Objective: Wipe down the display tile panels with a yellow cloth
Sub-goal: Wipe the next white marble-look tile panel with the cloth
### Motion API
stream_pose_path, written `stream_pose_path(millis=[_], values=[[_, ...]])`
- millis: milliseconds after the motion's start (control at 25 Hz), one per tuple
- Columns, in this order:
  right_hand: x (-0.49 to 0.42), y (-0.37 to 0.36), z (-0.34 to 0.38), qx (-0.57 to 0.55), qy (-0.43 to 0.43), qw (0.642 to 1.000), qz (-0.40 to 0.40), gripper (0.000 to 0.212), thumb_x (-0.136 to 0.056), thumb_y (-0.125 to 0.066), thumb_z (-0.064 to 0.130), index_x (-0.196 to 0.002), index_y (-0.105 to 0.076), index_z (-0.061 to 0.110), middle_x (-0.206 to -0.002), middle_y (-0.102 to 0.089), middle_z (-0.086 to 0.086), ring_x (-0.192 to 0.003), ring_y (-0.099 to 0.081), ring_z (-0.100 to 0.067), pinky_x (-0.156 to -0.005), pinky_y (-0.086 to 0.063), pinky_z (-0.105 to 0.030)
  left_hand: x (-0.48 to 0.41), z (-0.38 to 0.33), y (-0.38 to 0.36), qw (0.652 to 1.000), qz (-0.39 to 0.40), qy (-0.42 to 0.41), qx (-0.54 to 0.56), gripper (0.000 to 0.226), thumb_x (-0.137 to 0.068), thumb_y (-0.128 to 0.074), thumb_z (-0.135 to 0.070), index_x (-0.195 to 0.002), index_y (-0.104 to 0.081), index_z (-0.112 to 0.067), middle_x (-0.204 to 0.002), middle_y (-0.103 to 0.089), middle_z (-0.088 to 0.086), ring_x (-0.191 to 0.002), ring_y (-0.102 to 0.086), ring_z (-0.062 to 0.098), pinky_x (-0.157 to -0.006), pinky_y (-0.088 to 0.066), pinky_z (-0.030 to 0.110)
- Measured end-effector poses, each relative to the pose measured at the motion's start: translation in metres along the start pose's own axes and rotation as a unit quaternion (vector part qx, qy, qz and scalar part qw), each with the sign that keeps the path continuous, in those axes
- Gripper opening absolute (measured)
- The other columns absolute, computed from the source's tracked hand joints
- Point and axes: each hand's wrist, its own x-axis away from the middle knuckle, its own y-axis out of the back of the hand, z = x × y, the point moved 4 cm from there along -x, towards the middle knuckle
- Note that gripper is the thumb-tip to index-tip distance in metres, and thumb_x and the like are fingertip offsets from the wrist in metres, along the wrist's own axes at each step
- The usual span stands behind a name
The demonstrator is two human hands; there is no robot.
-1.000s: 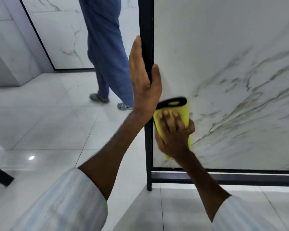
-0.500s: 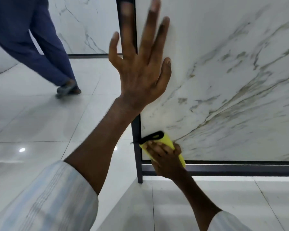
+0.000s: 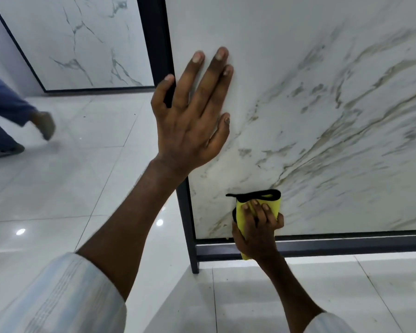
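A white marble-look display tile panel (image 3: 322,104) with grey-gold veins stands in a black metal frame (image 3: 186,212). My left hand (image 3: 192,121) lies flat against the panel near its left edge, fingers straight and spread. Low on the panel, close to the bottom rail, my right hand (image 3: 256,227) presses a folded yellow cloth (image 3: 273,204) with black trim against the tile. Its fingers curl over the cloth, and the hand hides most of the cloth.
A second marble panel (image 3: 77,42) in a black frame stands behind on the left. A person in blue trousers (image 3: 3,111) walks at the far left over the glossy white floor tiles (image 3: 70,179). The frame's leg (image 3: 194,263) rests on the floor.
My right hand has slid the cloth down from mid-panel to the bottom edge and a little right. My left hand let go of the frame and now lies flat on the tile. The person walked left.
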Motion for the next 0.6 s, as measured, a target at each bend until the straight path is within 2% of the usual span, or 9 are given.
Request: stream_pose_path(millis=[120,240,400,480,600], values=[[-0.094,0.039,0.002,-0.022,0.026,0.997,-0.064,0.079,-0.077,-0.065,0.043,-0.150,-0.042,0.022,-0.152,-0.039,-0.003,-0.137,-0.034,-0.030,-0.100,-0.031,-0.056,-0.005,0.000,0.010,0.998,0.006,0.028,0.060,0.058,-0.098,-0.057,-0.034,-0.153,-0.050,-0.015,-0.160,-0.046,0.010,-0.149,-0.036,0.026,-0.111,-0.031,0.053],[-0.240,0.107,0.001,-0.010,0.060,0.988,-0.142,0.077,-0.084,-0.065,0.046,-0.154,-0.045,0.022,-0.157,-0.043,-0.003,-0.140,-0.040,-0.028,-0.104,-0.030,-0.056,-0.049,0.011,0.026,0.994,-0.023,0.028,0.101,0.055,-0.097,-0.061,-0.031,-0.149,-0.056,-0.014,-0.160,-0.043,0.017,-0.147,-0.038,0.029,-0.105,-0.038,0.057],[-0.397,0.181,0.002,0.013,0.016,0.980,-0.198,0.072,-0.089,-0.062,0.047,-0.155,-0.050,0.020,-0.160,-0.047,-0.001,-0.146,-0.039,-0.023,-0.100,-0.036,-0.055,-0.155,0.035,0.052,0.992,-0.088,0.024,0.087,0.062,-0.096,-0.062,-0.031,-0.149,-0.052,0.000,-0.156,-0.041,0.033,-0.147,-0.038,0.042,-0.111,-0.036,0.057],[-0.401,0.183,0.005,0.024,0.008,0.978,-0.208,0.070,-0.093,-0.061,0.046,-0.156,-0.048,0.021,-0.161,-0.046,-0.001,-0.148,-0.040,-0.023,-0.101,-0.037,-0.058,-0.191,0.042,0.056,0.992,-0.097,0.033,0.070,0.066,-0.096,-0.061,-0.033,-0.152,-0.048,0.000,-0.159,-0.038,0.031,-0.149,-0.036,0.040,-0.112,-0.035,0.056],[-0.349,0.160,0.002,0.030,0.007,0.982,-0.186,0.072,-0.091,-0.065,0.043,-0.156,-0.046,0.020,-0.161,-0.045,-0.003,-0.147,-0.041,-0.026,-0.103,-0.035,-0.062,-0.202,0.043,0.044,0.998,-0.040,0.046,-0.003,0.075,-0.098,-0.053,-0.045,-0.160,-0.036,-0.005,-0.167,-0.030,0.021,-0.155,-0.028,0.035,-0.116,-0.030,0.053]])
